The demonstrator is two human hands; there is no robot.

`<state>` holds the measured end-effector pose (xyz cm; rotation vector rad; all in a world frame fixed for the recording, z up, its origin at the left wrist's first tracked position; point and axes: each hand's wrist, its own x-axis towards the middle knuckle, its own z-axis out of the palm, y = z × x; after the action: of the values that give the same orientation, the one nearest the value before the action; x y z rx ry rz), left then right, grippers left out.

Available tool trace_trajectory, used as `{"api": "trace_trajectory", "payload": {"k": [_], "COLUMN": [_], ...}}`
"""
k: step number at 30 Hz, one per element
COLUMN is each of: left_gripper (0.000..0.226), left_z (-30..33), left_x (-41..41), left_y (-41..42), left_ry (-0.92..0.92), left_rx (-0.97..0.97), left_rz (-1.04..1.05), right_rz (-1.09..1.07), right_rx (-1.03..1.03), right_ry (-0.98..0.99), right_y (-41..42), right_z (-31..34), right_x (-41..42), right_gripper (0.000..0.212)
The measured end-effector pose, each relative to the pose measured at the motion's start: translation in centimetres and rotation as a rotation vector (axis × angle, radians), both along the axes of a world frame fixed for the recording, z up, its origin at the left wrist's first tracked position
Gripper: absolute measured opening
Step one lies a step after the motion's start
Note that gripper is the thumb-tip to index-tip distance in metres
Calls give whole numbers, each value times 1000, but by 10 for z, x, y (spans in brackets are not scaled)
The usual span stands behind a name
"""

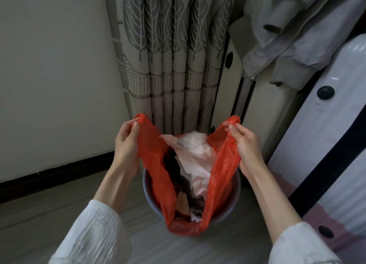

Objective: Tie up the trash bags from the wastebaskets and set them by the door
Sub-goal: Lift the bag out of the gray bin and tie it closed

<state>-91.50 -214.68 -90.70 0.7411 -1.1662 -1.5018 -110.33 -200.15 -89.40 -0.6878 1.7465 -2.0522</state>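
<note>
A red plastic trash bag (158, 176) sits in a round grey wastebasket (234, 202) on the floor, its two handle ends pulled up and apart. My left hand (126, 143) pinches the left handle between thumb and fingers. My right hand (245, 143) pinches the right handle the same way. The bag's mouth gapes between them, showing crumpled pale pink plastic (198, 156), dark scraps and paper inside. The bag's lower part still rests inside the basket.
A leaf-patterned curtain (174, 55) hangs just behind the basket. A white wall with a dark baseboard (55, 172) runs on the left. A white suitcase (332, 137) stands at the right, with grey clothing (293, 30) draped above it. Grey wood floor lies in front.
</note>
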Motion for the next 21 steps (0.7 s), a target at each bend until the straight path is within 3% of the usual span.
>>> {"api": "trace_trajectory", "payload": {"k": [6, 10, 13, 16, 19, 21], "left_gripper": [18, 18, 18, 15, 21, 25], "left_z": [25, 24, 31, 39, 42, 45], "left_x": [2, -1, 1, 2, -3, -5], "left_y": [-7, -8, 3, 11, 13, 19], "left_ry": [79, -51, 26, 9, -84, -39], "left_rx": [-159, -209, -264, -341, -408, -398], "left_rz": [-64, -18, 20, -58, -121, -188], "right_rz": [20, -113, -197, -226, -216, -256], "right_rx": [-279, 6, 246, 319, 424, 481], "right_ry": [-141, 190, 465, 564, 673, 740], "right_y": [8, 13, 18, 27, 36, 41], "right_z": [28, 30, 35, 50, 60, 64], "right_x": [-7, -13, -8, 0, 4, 3], "right_gripper": [22, 11, 28, 42, 41, 38]}}
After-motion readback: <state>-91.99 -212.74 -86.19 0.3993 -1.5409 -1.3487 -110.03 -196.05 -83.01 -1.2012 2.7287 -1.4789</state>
